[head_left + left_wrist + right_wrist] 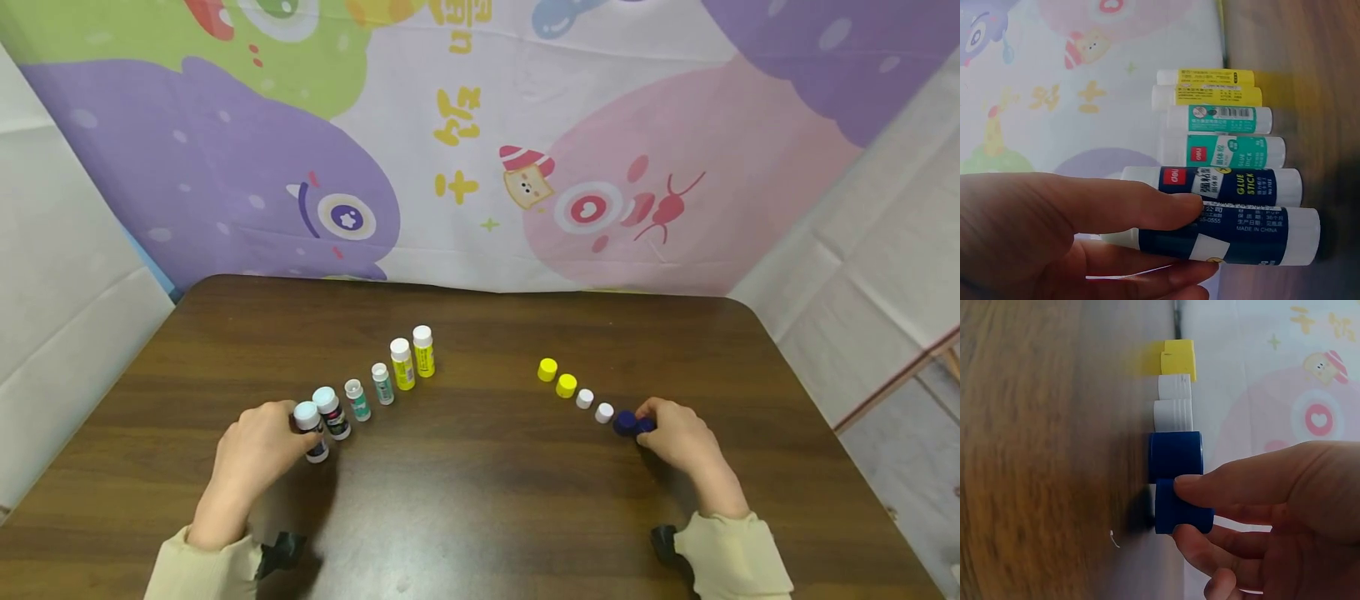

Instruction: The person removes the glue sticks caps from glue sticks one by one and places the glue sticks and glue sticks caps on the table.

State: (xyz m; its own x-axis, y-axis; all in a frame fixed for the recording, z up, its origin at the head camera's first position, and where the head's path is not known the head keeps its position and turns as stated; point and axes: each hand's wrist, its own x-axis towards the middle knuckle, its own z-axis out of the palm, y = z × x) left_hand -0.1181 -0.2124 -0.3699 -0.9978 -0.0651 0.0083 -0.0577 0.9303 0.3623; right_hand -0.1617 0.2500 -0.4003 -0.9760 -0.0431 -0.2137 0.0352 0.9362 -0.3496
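At the near end of a slanting row, my left hand grips a dark blue glue stick between thumb and fingers. It stands upright without its cap, right beside a second dark blue glue stick. Further along are two green glue sticks and two yellow glue sticks, all uncapped with white tops. Over on the right, my right hand pinches a dark blue cap by its sides. Another dark blue cap sits right beside it. Whether the pinched cap touches the table is unclear.
Beyond the blue caps, two white caps and two yellow caps continue the right-hand row. Everything rests on a brown wooden table. A printed cartoon cloth hangs behind the table's far edge.
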